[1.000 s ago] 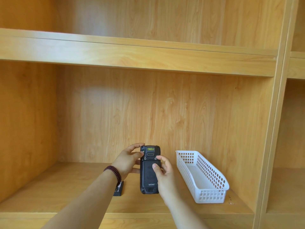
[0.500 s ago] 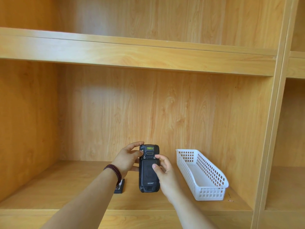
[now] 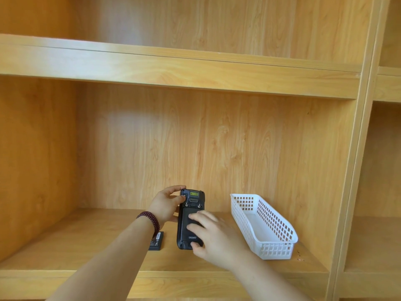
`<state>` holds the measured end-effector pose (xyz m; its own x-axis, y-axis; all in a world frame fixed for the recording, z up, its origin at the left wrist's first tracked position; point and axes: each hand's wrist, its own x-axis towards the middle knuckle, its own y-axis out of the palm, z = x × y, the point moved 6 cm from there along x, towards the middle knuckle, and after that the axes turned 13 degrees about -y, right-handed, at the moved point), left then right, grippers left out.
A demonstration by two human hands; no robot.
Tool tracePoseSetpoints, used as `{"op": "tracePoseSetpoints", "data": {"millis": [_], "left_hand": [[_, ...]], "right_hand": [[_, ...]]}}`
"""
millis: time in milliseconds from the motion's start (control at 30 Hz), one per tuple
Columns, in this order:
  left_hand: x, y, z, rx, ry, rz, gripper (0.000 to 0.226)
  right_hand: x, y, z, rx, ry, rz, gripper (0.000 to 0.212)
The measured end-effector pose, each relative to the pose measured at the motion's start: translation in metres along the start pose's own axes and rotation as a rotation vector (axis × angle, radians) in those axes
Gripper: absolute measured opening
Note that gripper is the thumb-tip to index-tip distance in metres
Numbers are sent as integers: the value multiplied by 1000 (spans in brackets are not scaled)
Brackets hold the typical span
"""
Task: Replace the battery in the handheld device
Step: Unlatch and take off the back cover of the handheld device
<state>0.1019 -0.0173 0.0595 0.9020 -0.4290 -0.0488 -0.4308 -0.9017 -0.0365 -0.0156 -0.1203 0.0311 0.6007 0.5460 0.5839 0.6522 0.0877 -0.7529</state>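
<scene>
1. Shelf board [image 3: 86, 253]: light wood, front edge nearest the camera; carries every item listed below.
2. Right hand [image 3: 213, 236]: forearm enters from the lower right. Palm faces down over the lower half of the device. Fingers [image 3: 200, 216] are straight and slightly spread, lying on the black rear cover; the thumb touches the bottom end of the casing. Somewhat blurred.
3. Left hand [image 3: 166, 205]: forearm enters from the lower left, with a dark red bead bracelet [image 3: 150, 220] on the wrist. Fingers curl round the upper left edge of the device, forefinger over the top corner and thumb tip on the rear face by the left screw.
4. Handheld device [image 3: 188, 224]: black, rugged casing, rear face toward the camera, long axis running away from the viewer, held between both hands over the middle of the shelf. Whether its lower end touches the board cannot be told. Rear cover is in place; white lettering near the lower end; a small yellow label and two screws at the top end.
5. Loose battery [image 3: 156, 242]: flat black rectangle with fine white print, lying flat on the board just left of the device, partly hidden under the left wrist. Untouched by either hand.
6. Basket [image 3: 280, 248]: white plastic, long and narrow, perforated walls, standing on the board right of the device, apart from it, angled toward the back panel.
7. Back panel [image 3: 217, 148]: wood grain, upright behind the items.
8. Upper shelf [image 3: 173, 68]: wooden board above.
9. Upright divider [image 3: 355, 159]: at right, with a further compartment beyond.
</scene>
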Motion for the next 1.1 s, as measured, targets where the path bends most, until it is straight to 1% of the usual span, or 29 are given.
{"op": "tracePoseSetpoints", "data": {"millis": [67, 133, 300, 400, 500, 667, 833, 1100], "left_hand": [[0, 1, 0, 8, 1, -2, 30], [0, 2, 2, 16, 4, 1, 30], [1, 7, 1, -7, 33, 12, 28], [1, 10, -1, -14, 47, 19, 28], [2, 11, -2, -12, 64, -1, 29], [3, 12, -3, -27, 80, -14, 28], [2, 13, 0, -28, 74, -7, 28], [-2, 15, 2, -34, 66, 14, 30]], "right_hand": [[1, 1, 2, -38, -16, 18, 38], [3, -2, 2, -18, 39, 7, 45], [8, -6, -13, 132, 412, -47, 65], [9, -1, -21, 195, 568, -63, 68], [11, 4, -24, 261, 678, -76, 68], [13, 7, -23, 244, 698, -82, 64], [13, 10, -26, 293, 745, -88, 58], [13, 12, -30, 310, 763, -72, 60]]}}
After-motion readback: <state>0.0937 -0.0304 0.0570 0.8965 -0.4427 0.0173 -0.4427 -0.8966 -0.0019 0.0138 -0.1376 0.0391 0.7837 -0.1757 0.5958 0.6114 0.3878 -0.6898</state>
